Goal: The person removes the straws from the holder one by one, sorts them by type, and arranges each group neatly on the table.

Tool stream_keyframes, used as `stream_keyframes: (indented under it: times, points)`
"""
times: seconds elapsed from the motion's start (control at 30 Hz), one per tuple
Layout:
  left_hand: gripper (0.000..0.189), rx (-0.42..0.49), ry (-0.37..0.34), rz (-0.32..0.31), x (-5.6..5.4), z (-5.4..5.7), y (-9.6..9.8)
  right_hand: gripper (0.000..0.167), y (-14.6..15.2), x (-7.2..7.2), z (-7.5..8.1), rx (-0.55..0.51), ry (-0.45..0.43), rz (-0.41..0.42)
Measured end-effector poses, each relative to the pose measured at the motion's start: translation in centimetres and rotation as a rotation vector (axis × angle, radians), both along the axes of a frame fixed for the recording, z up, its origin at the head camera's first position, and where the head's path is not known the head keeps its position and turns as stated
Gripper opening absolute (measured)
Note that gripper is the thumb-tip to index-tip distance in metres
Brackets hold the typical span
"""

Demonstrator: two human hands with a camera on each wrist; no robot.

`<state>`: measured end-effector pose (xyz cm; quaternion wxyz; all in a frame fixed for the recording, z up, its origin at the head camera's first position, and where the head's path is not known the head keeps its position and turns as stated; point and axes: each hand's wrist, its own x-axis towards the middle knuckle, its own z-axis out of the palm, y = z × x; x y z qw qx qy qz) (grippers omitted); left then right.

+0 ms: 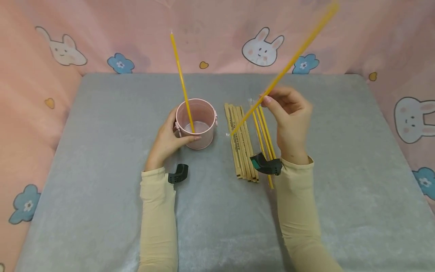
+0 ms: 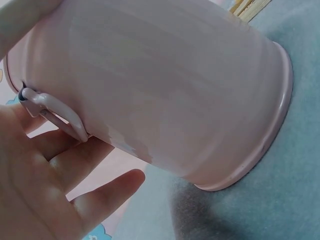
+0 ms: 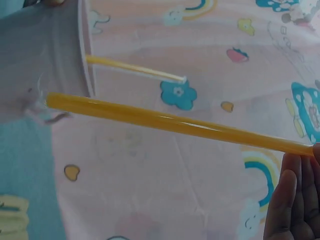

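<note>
A small pink metal bucket (image 1: 200, 141) stands on the table, and my left hand (image 1: 168, 141) holds its left side, thumb along the near rim. The left wrist view shows the bucket's wall (image 2: 165, 90) and a side handle (image 2: 60, 112) by the fingers. One yellow straw (image 1: 181, 77) in a clear wrapper leans inside the bucket. My right hand (image 1: 292, 117) pinches another wrapped yellow straw (image 1: 289, 64) between thumb and fingertips. That straw (image 3: 165, 121) slants through the air, its lower end right of the bucket in the head view.
Right of the bucket lies a row of slim brown paper-wrapped sticks (image 1: 242, 147). Several more yellow straws (image 1: 266, 132) in clear wrappers lie beside them, partly under the right wrist's camera (image 1: 266, 165). A pink printed curtain (image 1: 217, 34) surrounds the grey-covered table (image 1: 102, 151).
</note>
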<state>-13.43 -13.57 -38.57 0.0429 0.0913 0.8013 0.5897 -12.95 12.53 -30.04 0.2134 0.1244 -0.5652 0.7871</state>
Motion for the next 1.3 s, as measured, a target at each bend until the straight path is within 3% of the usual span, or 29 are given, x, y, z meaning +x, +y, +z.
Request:
stream_keyframes:
  times: [0.4,0.57,0.73,0.9,1.1,1.3]
  points:
    - [0.093,-0.003,-0.009,-0.002,0.0,0.1,-0.1,0.004,3.2,0.6,-0.5,0.002,-0.037,-0.042]
    - [0.093,0.002,-0.016,-0.005,0.0,0.1,0.0,0.013,4.7,0.9,-0.5,0.037,-0.048,-0.064]
    - [0.095,0.013,-0.014,0.002,0.0,0.0,0.1,0.014,6.6,1.5,-0.7,0.053,-0.114,-0.055]
    - [0.094,0.008,-0.005,0.010,0.0,-0.1,0.0,0.010,8.5,2.0,-0.9,0.090,-0.209,0.008]
    - [0.094,-0.007,-0.011,0.006,-0.1,-0.1,0.0,0.010,10.1,2.3,-0.9,0.180,-0.280,0.039]
    - [0.095,-0.007,-0.005,0.002,-0.1,-0.1,0.0,0.010,11.3,2.1,-1.4,0.415,-0.469,0.048]
